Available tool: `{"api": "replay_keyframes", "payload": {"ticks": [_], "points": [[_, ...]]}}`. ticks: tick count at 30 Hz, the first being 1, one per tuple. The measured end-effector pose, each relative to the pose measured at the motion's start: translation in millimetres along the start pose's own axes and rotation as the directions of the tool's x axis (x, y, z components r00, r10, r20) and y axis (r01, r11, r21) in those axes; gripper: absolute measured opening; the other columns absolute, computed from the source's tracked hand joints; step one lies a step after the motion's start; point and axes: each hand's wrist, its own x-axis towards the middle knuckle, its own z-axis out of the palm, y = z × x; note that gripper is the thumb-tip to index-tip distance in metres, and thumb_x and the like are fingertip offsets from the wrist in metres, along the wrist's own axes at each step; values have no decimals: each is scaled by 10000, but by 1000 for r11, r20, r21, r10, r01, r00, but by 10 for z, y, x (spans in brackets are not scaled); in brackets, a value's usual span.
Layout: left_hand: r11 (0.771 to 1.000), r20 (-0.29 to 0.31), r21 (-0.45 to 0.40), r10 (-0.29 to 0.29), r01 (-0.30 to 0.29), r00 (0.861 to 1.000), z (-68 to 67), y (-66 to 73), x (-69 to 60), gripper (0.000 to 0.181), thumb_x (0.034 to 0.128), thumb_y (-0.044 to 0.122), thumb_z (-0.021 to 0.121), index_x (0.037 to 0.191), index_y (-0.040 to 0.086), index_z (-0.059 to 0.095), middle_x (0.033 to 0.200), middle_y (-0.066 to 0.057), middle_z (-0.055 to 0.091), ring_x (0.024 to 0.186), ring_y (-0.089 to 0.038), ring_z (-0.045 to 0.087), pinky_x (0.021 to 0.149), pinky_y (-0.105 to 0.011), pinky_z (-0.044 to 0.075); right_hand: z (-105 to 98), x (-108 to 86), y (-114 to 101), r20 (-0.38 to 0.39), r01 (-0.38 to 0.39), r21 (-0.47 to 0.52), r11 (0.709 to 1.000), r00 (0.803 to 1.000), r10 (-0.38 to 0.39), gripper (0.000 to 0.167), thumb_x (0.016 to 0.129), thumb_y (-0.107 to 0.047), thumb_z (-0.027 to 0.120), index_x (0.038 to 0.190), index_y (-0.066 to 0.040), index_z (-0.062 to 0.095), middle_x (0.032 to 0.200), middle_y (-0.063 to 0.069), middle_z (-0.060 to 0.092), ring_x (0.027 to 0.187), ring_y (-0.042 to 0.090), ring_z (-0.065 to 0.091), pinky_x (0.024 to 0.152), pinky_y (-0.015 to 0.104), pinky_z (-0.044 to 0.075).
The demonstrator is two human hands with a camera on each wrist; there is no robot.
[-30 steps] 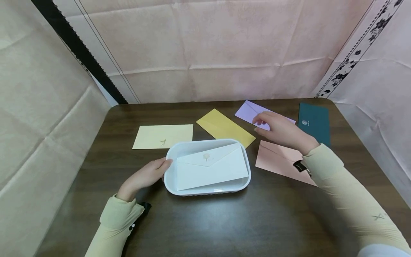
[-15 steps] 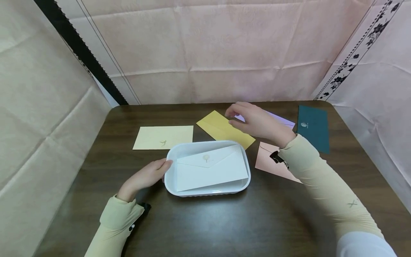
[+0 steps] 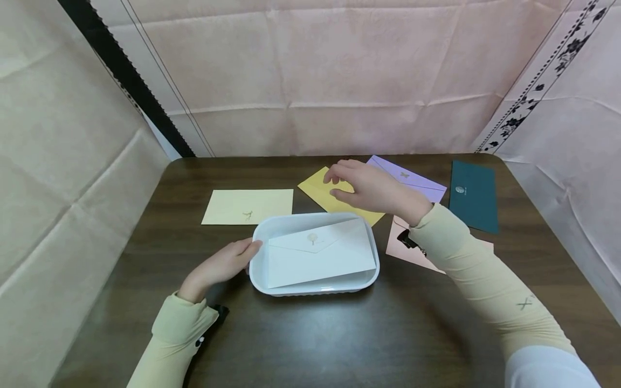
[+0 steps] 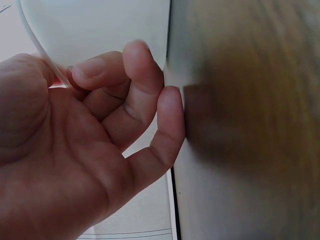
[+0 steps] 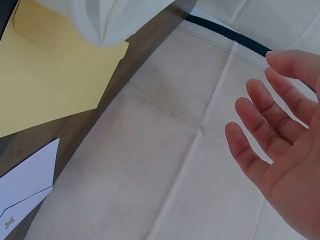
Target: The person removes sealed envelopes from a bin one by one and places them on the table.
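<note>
A white plastic tray (image 3: 260,269) sits at mid-table with a white envelope (image 3: 320,258) lying slightly askew in it. My left hand (image 3: 225,268) grips the tray's left end, thumb over the rim; the left wrist view shows the fingers curled beneath. Over the yellow envelope (image 3: 314,186) hovers my right hand (image 3: 373,186), its fingers loosely bent around nothing. Just behind that hand lies a purple envelope (image 3: 418,182) with a small gold mark. A pink envelope (image 3: 400,245) is partly hidden under the right forearm.
A cream envelope (image 3: 247,206) lies left of the yellow one. The dark green envelope (image 3: 473,196) rests near the right edge of the brown wooden table (image 3: 310,345). Pale cloth (image 3: 349,81) hangs behind the table and on both sides.
My right hand has moved left, from over the purple envelope to over the yellow one, uncovering most of the purple. The left hand and tray have stayed put.
</note>
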Motion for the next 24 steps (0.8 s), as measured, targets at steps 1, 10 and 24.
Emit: {"api": "replay_keyframes", "payload": {"ticks": [1,10,24], "points": [[1000,-1,-1,-3,3,1000,-3,1,-1,394,1102,382,386,988,59,579,778,-66,557,736,-245,552,735,-368,446,7,3,-11,5,6,0,1000,1000,-6,230,958,-159,686,1172,-87,641,1059,68,634,1013,240,588,859,400,497],[1000,4,-7,13,-13,1000,-9,2,-4,372,1107,355,383,1064,46,585,795,-65,563,765,-239,559,746,-380,447,170,63,-67,115,51,23,998,992,-53,233,970,-152,669,1193,-93,637,1165,32,629,1037,211,605,902,358,493],[1000,2,2,14,-14,1000,3,6,-6,401,1111,366,360,1006,46,577,771,-57,559,733,-243,550,730,-376,446,471,141,-222,352,112,14,994,930,-110,291,978,-159,663,1248,-54,639,1195,84,630,1061,230,646,959,366,490]]}}
